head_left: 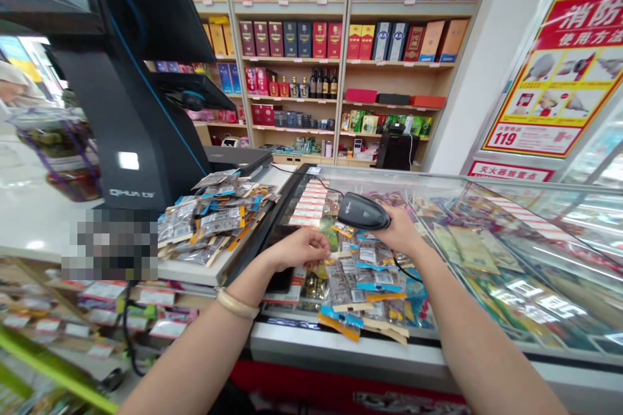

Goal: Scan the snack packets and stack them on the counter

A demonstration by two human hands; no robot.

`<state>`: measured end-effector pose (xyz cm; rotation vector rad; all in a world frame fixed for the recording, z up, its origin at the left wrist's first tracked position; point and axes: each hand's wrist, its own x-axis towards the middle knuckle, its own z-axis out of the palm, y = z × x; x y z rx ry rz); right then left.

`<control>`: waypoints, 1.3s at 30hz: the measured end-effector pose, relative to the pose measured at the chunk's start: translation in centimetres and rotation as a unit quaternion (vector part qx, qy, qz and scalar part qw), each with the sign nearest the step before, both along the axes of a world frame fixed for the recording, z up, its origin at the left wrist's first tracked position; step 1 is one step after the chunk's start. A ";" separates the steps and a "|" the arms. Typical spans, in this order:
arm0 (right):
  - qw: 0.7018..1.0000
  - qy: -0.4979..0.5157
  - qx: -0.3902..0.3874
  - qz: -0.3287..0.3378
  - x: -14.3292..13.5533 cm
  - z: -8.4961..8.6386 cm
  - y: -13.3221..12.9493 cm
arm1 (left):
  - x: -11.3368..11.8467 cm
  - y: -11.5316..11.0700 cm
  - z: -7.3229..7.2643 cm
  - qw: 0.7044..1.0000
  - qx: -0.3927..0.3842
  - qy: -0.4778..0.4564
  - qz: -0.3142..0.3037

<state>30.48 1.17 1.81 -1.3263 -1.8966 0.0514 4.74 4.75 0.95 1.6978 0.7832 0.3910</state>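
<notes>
A black handheld scanner [363, 211] is in my right hand [400, 228], its head pointing left above the glass counter. My left hand [304, 248] hovers at the left edge of a pile of small clear packets [367, 272] with blue and orange ends; its fingers are curled together, and what they hold, if anything, is too small to name. Under my left wrist lies a dark flat device [281, 280], partly covered. Another heap of similar packets [209, 217] rests on the white counter to the left, beside the register.
A black register stand [141, 104] rises at the left. The glass display case [491, 259] extends right, with packaged goods inside. Shelves of boxes [296, 39] stand behind. A cable [406, 272] hangs by my right wrist. Part of a person [12, 84] shows at far left.
</notes>
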 end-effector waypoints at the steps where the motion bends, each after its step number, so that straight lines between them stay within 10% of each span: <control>1: 1.000 0.002 -0.003 0.000 0.0 0.0 0.0 | -0.2 0.1 0.1 1.000 -0.009 -0.008 0.012; 13: 1.000 0.004 -0.015 0.006 -0.2 0.1 -0.2 | -1.0 1.7 0.6 0.907 0.053 -0.245 0.338; 33: 0.999 -0.032 -0.032 -0.026 0.0 -0.1 -0.1 | -1.1 2.0 0.5 0.887 0.032 -0.318 0.333; 39: 1.000 -0.012 -0.020 -0.005 0.2 -0.3 0.0 | -1.4 2.4 0.5 0.842 0.018 -0.374 0.388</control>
